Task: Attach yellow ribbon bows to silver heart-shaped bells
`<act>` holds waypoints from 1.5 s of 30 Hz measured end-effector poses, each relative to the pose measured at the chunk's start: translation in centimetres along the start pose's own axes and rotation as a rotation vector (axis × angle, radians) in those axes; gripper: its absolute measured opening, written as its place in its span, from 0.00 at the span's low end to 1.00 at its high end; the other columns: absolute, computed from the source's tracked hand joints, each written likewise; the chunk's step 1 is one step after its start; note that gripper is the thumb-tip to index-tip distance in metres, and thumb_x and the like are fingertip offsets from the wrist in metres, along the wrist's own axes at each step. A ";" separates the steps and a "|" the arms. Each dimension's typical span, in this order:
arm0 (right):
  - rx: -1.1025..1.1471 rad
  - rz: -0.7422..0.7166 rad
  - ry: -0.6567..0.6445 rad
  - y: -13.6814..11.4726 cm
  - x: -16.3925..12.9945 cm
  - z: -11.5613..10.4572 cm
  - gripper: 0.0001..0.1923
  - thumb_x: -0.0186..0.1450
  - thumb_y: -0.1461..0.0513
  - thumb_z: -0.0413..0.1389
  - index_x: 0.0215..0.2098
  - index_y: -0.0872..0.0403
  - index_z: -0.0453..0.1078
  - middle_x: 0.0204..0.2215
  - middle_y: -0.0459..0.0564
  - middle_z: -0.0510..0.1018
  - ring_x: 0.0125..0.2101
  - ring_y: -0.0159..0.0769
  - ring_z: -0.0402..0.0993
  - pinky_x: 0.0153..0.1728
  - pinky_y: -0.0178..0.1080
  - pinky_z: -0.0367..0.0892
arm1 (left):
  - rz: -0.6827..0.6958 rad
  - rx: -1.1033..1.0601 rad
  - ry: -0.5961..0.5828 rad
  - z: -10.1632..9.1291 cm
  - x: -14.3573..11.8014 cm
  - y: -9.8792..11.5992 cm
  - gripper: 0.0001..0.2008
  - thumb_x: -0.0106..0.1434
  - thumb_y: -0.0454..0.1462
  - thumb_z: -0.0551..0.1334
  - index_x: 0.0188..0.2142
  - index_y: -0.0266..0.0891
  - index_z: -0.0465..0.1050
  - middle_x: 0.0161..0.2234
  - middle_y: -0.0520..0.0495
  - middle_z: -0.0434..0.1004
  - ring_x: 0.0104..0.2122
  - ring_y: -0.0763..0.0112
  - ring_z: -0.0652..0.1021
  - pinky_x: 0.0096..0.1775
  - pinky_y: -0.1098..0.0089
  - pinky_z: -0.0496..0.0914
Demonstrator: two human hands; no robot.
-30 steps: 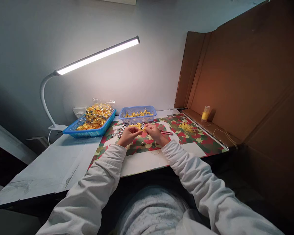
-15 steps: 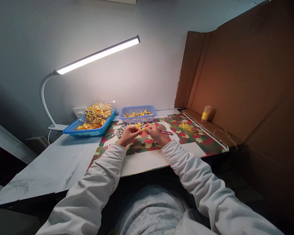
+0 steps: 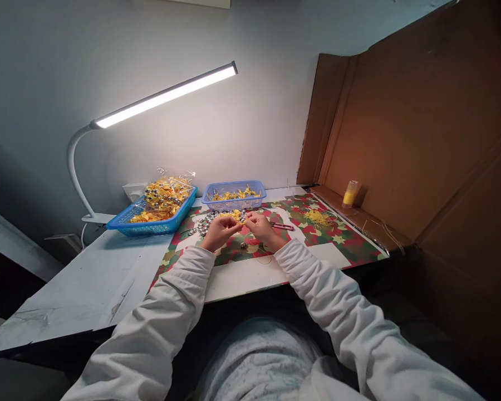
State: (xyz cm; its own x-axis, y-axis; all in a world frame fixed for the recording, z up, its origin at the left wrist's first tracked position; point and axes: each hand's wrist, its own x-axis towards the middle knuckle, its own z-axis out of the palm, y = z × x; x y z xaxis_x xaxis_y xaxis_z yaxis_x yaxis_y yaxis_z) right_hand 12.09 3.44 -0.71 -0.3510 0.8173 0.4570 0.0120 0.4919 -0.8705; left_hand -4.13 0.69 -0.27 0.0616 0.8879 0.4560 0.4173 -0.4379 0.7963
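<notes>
A small yellow piece [image 3: 240, 219] sits pinched between the two hands, held just above the patterned mat [image 3: 342, 236] at the middle of the table [image 3: 87, 278]. It is too small to tell its shape; only its yellow colour shows, matching the loose yellow bits around it. The left hand [image 3: 219, 229] is curled, knuckles up, its fingers closed on the piece from the left side. The right hand [image 3: 259, 225] meets it from the right, fingers bent inward and closed on the same piece, so the fingertips of both hands nearly touch. Both forearms, in white sleeves, stretch forward from the body and converge over the mat.

Just behind the hands lies a scatter of small silver beads [image 3: 204, 223] mixed with yellow bits. A red-handled tool [image 3: 283, 226] lies on the mat just right of the right hand. Farther back stand a small blue basket [image 3: 234, 189] and, to its left, a larger blue basket [image 3: 150, 225] heaped with yellow pieces. A lit desk lamp [image 3: 167, 94] arches over the table, and a yellow spool [image 3: 350, 194] stands by the cardboard wall [image 3: 401, 139] on the right.
</notes>
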 end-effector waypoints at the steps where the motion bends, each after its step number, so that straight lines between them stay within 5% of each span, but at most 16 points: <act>1: -0.005 -0.008 -0.001 0.1 0.0 0.1 0.17 0.56 0.59 0.49 0.13 0.52 0.50 0.25 0.46 0.63 0.29 0.31 0.62 0.33 0.36 0.61 | 0.006 0.007 0.001 0.0 0.0 0.0 0.18 0.50 0.49 0.68 0.20 0.36 0.72 0.19 0.52 0.70 0.21 0.76 0.64 0.24 0.73 0.58; 17: -0.023 -0.120 -0.035 -0.8 -0.2 -0.5 0.15 0.59 0.53 0.55 0.22 0.53 0.65 0.29 0.47 0.70 0.34 0.35 0.67 0.39 0.39 0.62 | -0.022 -0.082 0.093 -0.4 0.0 0.8 0.22 0.47 0.52 0.70 0.19 0.36 0.70 0.17 0.54 0.67 0.19 0.78 0.63 0.22 0.74 0.57; 25: 0.076 -0.020 0.104 -0.3 -0.1 0.0 0.20 0.49 0.51 0.63 0.32 0.52 0.62 0.31 0.44 0.69 0.33 0.32 0.67 0.35 0.35 0.64 | 0.028 -0.046 0.056 -0.2 -0.1 0.7 0.22 0.49 0.54 0.68 0.21 0.37 0.71 0.18 0.53 0.69 0.21 0.77 0.64 0.24 0.73 0.59; 31: 0.139 0.175 -0.056 0.0 0.3 -0.5 0.20 0.53 0.46 0.59 0.24 0.54 0.64 0.23 0.44 0.68 0.28 0.32 0.65 0.30 0.36 0.61 | 0.131 0.128 0.069 -0.2 -0.2 0.6 0.14 0.54 0.47 0.66 0.22 0.39 0.73 0.21 0.51 0.72 0.22 0.74 0.66 0.27 0.72 0.60; 35: 0.100 0.156 -0.062 0.2 0.4 -0.3 0.17 0.51 0.49 0.61 0.23 0.55 0.67 0.24 0.44 0.70 0.29 0.31 0.65 0.32 0.36 0.62 | 0.259 0.320 0.060 -0.2 -0.1 0.1 0.08 0.53 0.38 0.66 0.20 0.40 0.73 0.20 0.51 0.72 0.23 0.72 0.67 0.32 0.70 0.62; 41: 0.284 0.085 0.176 -0.8 1.0 -0.3 0.10 0.61 0.54 0.55 0.29 0.51 0.62 0.25 0.43 0.72 0.30 0.30 0.69 0.36 0.35 0.66 | 0.282 0.438 -0.117 0.0 0.2 -0.2 0.07 0.52 0.34 0.65 0.19 0.42 0.73 0.21 0.50 0.74 0.26 0.69 0.70 0.35 0.68 0.62; 45: 0.515 0.001 0.445 -3.2 2.8 -5.1 0.11 0.63 0.55 0.55 0.32 0.48 0.57 0.20 0.37 0.62 0.19 0.25 0.61 0.27 0.31 0.64 | 0.191 0.490 -0.157 -0.3 0.3 -0.9 0.06 0.50 0.33 0.64 0.18 0.42 0.73 0.20 0.50 0.75 0.24 0.70 0.69 0.32 0.69 0.61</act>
State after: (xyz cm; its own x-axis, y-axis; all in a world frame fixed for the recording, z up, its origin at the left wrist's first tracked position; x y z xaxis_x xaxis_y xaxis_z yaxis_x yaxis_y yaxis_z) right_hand 15.82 5.70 4.32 0.0689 0.9175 0.3918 -0.4742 0.3757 -0.7962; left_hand -4.74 1.31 -0.79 0.2970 0.8257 0.4795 0.7562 -0.5100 0.4099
